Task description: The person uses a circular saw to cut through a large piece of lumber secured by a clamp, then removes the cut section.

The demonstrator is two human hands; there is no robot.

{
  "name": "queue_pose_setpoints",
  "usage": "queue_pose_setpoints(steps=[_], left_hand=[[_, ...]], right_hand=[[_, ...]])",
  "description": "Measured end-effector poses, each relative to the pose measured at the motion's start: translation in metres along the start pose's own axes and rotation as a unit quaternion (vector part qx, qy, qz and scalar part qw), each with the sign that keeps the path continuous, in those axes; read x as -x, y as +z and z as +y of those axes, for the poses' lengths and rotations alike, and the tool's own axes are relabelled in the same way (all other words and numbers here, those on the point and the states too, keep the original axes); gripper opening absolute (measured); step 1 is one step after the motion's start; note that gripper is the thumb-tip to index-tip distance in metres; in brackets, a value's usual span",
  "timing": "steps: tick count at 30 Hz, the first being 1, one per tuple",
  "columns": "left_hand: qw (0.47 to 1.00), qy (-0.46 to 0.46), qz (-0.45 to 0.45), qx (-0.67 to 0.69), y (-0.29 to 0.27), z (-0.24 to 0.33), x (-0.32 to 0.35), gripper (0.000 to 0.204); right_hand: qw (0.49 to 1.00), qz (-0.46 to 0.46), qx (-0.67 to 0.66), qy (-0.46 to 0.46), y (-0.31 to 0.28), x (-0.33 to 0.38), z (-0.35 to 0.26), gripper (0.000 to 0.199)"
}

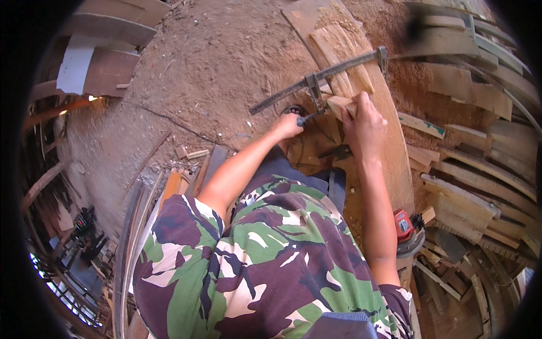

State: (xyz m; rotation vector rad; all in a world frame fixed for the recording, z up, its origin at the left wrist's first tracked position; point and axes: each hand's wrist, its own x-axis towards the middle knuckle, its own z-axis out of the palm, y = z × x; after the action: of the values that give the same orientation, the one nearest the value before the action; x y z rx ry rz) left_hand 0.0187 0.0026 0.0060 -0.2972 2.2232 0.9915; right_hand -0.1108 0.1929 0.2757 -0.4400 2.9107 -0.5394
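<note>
A metal bar clamp (345,66) lies slantwise across the wooden workbench plank (393,152). My left hand (289,126) is closed round the clamp's screw handle (303,120), to the left of the plank. With my right hand (366,125) I grip a small wooden block (339,106) by its right end, fingers and thumb on either side. The block sits beside the clamp's sliding jaw (314,87). Under the clamp bar, pale wood pieces (339,51) lie lengthwise on the plank. Whether the jaw touches the block, I cannot tell.
A red and grey power tool (403,226) stands by my right forearm. Stacked boards (463,198) fill the right side, and long timber strips (144,209) lean at my left. Sawdust covers the dirt floor (209,73), which a dark cord (169,118) crosses.
</note>
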Motion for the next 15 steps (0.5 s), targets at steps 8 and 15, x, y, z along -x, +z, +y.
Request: queue_pose_setpoints(steps=[8, 15], left_hand=[[0.965, -0.006, -0.192, 0.179, -0.053, 0.028, 0.011, 0.037], [0.865, -0.17, -0.32, 0.345, -0.064, 0.024, 0.015, 0.025]], right_hand=[[0.926, 0.059, -0.372, 0.021, -0.007, 0.0, 0.018, 0.032], [0.732, 0.226, -0.638, 0.073, 0.013, -0.009, 0.032, 0.049]])
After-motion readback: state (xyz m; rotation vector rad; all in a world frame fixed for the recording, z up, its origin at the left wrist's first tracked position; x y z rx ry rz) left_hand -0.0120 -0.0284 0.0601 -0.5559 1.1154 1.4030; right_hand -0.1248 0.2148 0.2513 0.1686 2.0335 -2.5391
